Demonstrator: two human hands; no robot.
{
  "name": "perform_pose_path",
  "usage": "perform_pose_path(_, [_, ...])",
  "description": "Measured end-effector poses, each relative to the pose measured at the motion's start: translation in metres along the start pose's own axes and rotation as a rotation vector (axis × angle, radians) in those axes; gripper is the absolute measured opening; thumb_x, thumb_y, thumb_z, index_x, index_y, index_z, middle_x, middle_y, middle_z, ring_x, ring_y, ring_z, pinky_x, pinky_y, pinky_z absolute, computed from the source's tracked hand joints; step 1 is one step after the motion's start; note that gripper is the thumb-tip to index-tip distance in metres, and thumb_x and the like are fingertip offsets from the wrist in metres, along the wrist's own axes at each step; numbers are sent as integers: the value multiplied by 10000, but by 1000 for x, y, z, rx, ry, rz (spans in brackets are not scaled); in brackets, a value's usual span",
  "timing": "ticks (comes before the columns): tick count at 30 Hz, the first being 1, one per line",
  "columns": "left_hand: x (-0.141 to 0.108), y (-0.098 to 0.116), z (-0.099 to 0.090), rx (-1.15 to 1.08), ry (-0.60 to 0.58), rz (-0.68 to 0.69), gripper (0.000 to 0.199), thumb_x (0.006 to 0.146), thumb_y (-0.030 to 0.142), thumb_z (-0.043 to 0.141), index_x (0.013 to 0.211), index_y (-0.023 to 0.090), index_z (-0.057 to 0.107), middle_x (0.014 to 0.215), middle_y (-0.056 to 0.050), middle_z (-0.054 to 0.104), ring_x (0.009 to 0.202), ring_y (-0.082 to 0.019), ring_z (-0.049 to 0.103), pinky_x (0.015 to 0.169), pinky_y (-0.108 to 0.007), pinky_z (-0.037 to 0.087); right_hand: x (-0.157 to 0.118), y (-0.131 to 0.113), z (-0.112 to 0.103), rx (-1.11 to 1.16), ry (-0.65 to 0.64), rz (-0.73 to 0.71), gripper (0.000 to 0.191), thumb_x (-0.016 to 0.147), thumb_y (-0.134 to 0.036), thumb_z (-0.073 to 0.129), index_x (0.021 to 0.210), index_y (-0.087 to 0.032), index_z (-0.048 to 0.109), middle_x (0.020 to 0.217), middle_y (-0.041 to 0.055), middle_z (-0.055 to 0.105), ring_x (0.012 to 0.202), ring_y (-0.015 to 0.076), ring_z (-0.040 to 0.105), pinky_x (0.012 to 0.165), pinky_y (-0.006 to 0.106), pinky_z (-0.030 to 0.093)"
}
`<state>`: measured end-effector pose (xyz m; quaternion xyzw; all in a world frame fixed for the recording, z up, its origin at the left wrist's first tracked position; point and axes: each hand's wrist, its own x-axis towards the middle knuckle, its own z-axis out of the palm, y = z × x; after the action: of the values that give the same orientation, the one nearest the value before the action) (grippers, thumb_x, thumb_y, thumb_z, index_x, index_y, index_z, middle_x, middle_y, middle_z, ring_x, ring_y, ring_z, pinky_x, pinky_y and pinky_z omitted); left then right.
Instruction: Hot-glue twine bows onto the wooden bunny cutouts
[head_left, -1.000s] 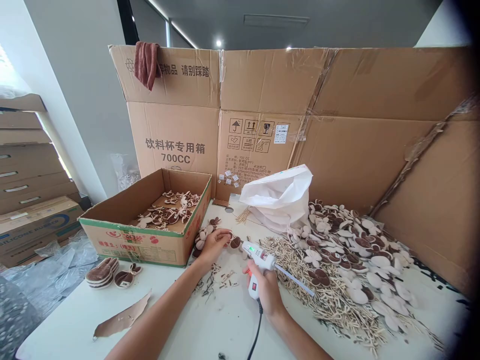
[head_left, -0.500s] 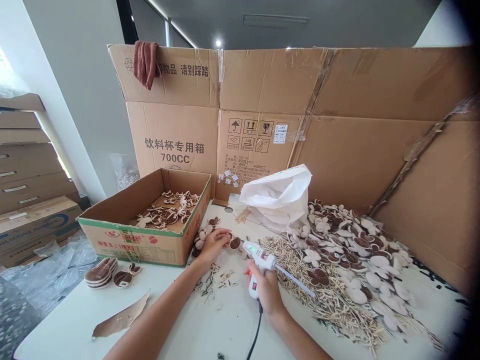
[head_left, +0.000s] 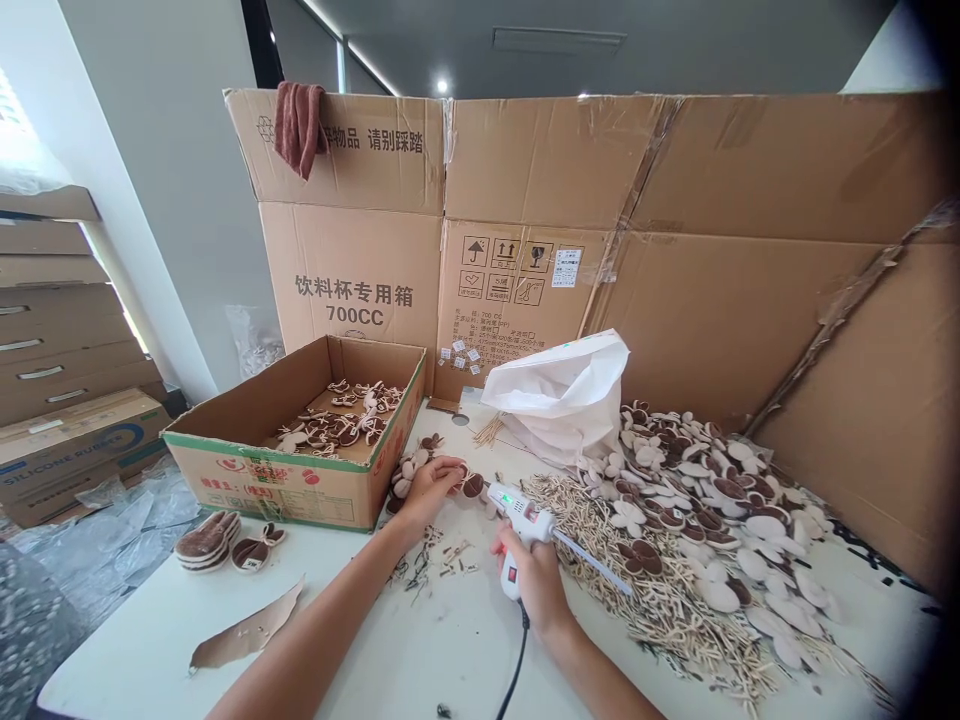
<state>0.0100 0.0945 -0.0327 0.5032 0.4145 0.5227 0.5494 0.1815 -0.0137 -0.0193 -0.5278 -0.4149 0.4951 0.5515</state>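
Note:
My right hand (head_left: 531,565) is wrapped round a white glue gun (head_left: 521,510), with a glue stick (head_left: 592,560) coming out of its back and its nozzle pointing left. The nozzle is close to a small brown and cream felt piece (head_left: 472,485), which my left hand (head_left: 436,488) pinches at its left side. Beside my left hand, a few more felt pieces (head_left: 405,475) lie near the box. Short cream cords (head_left: 675,620) are heaped to the right of the glue gun, and a large pile of brown and cream felt shapes (head_left: 705,480) lies beyond them.
An open cardboard box (head_left: 277,480) with corded felt pieces is at the left. Behind the table (head_left: 420,650) stands a cardboard wall (head_left: 540,160), with a white bag (head_left: 562,390) before it. Stacked felt pieces (head_left: 208,540) and a cardboard scrap (head_left: 247,630) lie front left. A cable trails forward.
The whole view has shifted slightly, so things appear a little further right. Both hands keep nearly the same pose, with the glue gun and felt piece still held.

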Motion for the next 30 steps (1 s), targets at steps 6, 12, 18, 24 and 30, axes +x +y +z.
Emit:
perform_pose_path(6, [0, 0, 0, -15, 7, -4, 360, 795, 442, 751, 1045, 186, 711, 1002, -92, 757, 864, -205, 690, 754, -304, 525, -1, -1, 0, -23, -5, 25, 379, 792, -512, 697, 610, -202, 575, 482, -30, 470, 424, 125, 427, 408, 249, 294])
perform_pose_path(12, [-1, 1, 0, -26, 12, -16, 359, 798, 431, 761, 1049, 180, 706, 1009, -93, 754, 864, -194, 685, 763, -291, 520, 2, 1, -1, -35, -29, 49, 347, 782, -477, 684, 597, -214, 553, 470, -40, 456, 398, 115, 398, 392, 252, 276])
perform_pose_path(18, [0, 0, -1, -35, 18, -25, 363, 797, 428, 766, 1053, 179, 701, 989, -91, 751, 833, -188, 677, 763, -296, 518, 2, 3, -3, -67, -27, 33, 345, 784, -485, 679, 593, -219, 573, 493, -26, 477, 409, 128, 428, 391, 268, 286])
perform_pose_path(24, [0, -1, -1, -39, 30, -30, 349, 801, 419, 759, 1046, 178, 697, 954, -75, 742, 802, -174, 665, 750, -289, 515, 2, 4, -3, -43, -26, 57, 334, 777, -491, 688, 617, -219, 581, 483, -32, 479, 396, 126, 412, 392, 266, 276])
perform_pose_path(30, [0, 1, -1, -34, 50, -33, 347, 811, 433, 749, 1039, 176, 705, 947, -71, 726, 797, -176, 660, 748, -294, 523, 1, 1, -1, -20, -33, 38, 372, 790, -537, 692, 653, -203, 603, 492, -33, 478, 420, 122, 405, 409, 254, 279])
